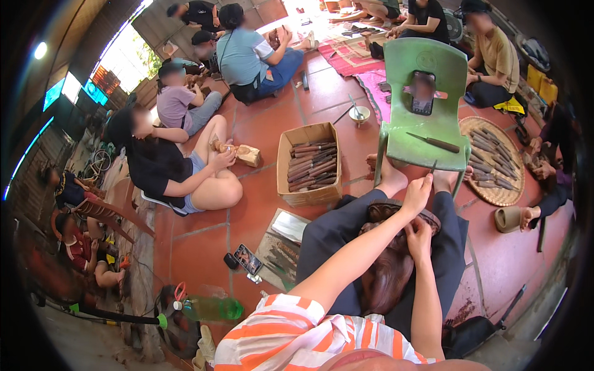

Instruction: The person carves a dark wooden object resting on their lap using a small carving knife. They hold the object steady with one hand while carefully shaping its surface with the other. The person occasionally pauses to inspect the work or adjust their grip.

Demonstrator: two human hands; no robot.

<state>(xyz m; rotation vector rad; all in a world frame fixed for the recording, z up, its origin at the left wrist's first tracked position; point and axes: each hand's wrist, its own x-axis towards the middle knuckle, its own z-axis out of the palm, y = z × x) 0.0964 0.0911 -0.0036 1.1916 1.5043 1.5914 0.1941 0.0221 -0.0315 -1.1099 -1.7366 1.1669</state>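
A dark brown wood carving (385, 281) with rounded, grooved shapes lies between my legs. My left hand (418, 196) reaches across above its far end, fingers closed round a slim tool. Only the tool's narrow dark tip (434, 165) sticks out past the fist, so its kind is unclear. Nearer to me, my right hand (419, 240) is at the carving's right edge with curled fingers pressed together; what they grip is hidden. Beyond my hands stands a green plastic chair (396, 86), bearing a phone (423, 93) and a wooden-handled knife (433, 143).
Left of my legs are a cardboard box (309, 196) of wooden-handled tools, another phone (248, 260) and a green bottle (213, 308). A round woven tray (516, 196) of tools lies right of the chair. A bowl (359, 114) stands farther off. Several people sit around on the tiled floor.
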